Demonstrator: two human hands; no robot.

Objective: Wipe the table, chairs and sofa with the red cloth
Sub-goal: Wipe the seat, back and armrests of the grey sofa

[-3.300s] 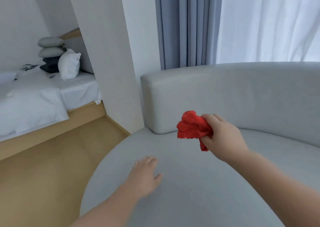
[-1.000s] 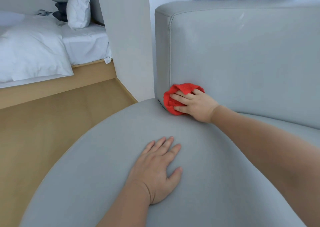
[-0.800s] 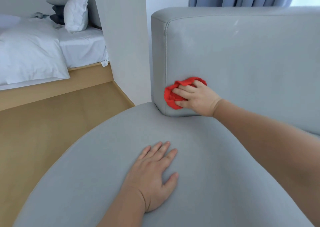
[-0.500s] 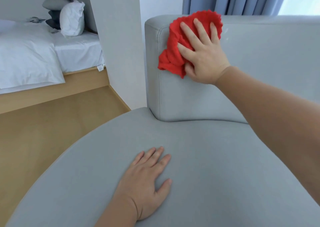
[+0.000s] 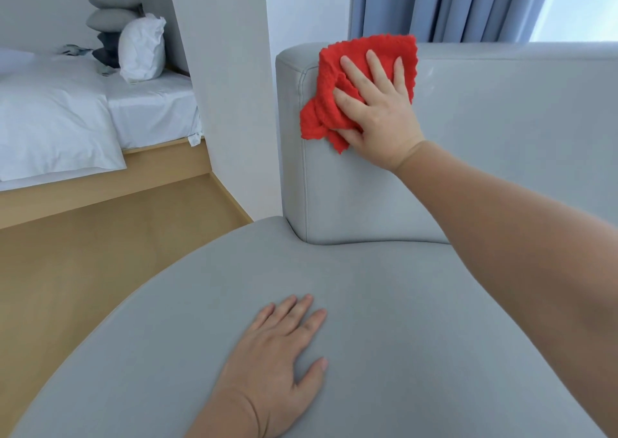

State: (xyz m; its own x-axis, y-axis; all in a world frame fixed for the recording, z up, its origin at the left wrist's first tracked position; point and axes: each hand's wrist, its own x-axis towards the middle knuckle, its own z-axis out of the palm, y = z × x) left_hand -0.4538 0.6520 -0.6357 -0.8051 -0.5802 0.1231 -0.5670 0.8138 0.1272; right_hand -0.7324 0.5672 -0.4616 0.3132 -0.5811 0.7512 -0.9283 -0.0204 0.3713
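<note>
Head view: we look down over both forearms at a grey sofa [image 5: 501,143], and everything below comes from this one view.
Red cloth [image 5: 322,79]: it lies against the front face of the backrest, at the top left corner, and its upper edge reaches the top edge of the backrest.
Cloth material and shape: a bright red, nubbly weave with a wavy, scalloped hem. The upper part lies flat and roughly square, while the lower left part is bunched into folds.
Right hand [image 5: 376,116]: we press it palm-down on the cloth with the fingers straight and fanned apart, pointing up. The thumb sits low, at the cloth's bottom edge.
Left hand [image 5: 277,354]: we rest it flat on the seat near the front edge, with the fingers straight and close together and the thumb out to the side.
Sofa material and shape: the backrest is smooth and faintly glossy, with a stitched seam down its left end and a rounded corner. The seat is matte with a fine grain, and its front edge is curved.
Floor [image 5: 83,270]: pale wood, to the left of the sofa.
Bed [image 5: 60,120]: white, creased linen on a wooden base, beyond the floor.
Pillow [image 5: 142,49]: white and puffy, leaning beside stacked grey cushions [image 5: 113,6] with a rounded, pebble-like shape.
Curtain [image 5: 444,3]: blue-grey, in vertical pleats, behind the backrest.
Wall [image 5: 227,86]: plain white, just beside the left end of the sofa.
</note>
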